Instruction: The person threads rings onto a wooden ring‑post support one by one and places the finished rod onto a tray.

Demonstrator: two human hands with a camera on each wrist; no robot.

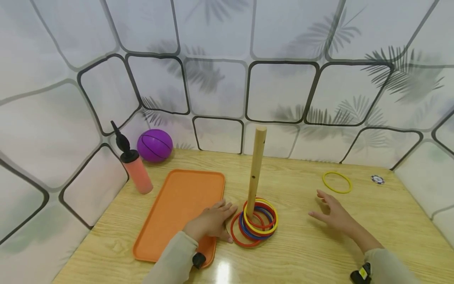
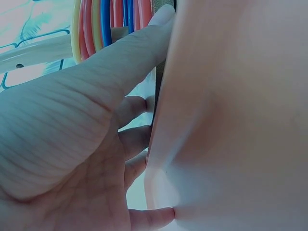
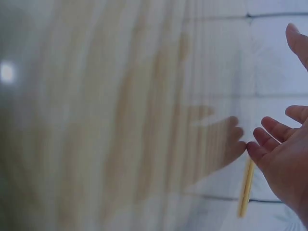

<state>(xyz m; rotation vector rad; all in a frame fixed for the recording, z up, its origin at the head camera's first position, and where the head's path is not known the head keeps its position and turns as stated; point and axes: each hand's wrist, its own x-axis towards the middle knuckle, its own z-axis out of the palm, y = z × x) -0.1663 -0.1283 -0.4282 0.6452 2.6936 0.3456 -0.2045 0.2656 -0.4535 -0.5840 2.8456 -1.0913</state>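
Note:
My left hand (image 1: 213, 223) rests with fingers spread over the right edge of the orange tray (image 1: 177, 209), just left of the ring stack. In the left wrist view its thumb (image 2: 139, 48) reaches toward the base below the stacked rings (image 2: 106, 24). A wooden post (image 1: 255, 169) stands upright with several red, blue and yellow rings (image 1: 277, 221) around its foot; a red ring (image 1: 244, 245) juts out to the left. My right hand (image 1: 335, 215), holding nothing, hovers above the table near a lone yellow ring (image 1: 342, 192), thumb apart from the fingers.
A purple ball (image 1: 155, 146) and a pink hand pump (image 1: 139, 173) with a black top stand at the back left. Beyond the lone ring, a poker chip (image 1: 377, 179) lies at the right. Patterned walls (image 1: 220, 90) close off the table's back and sides.

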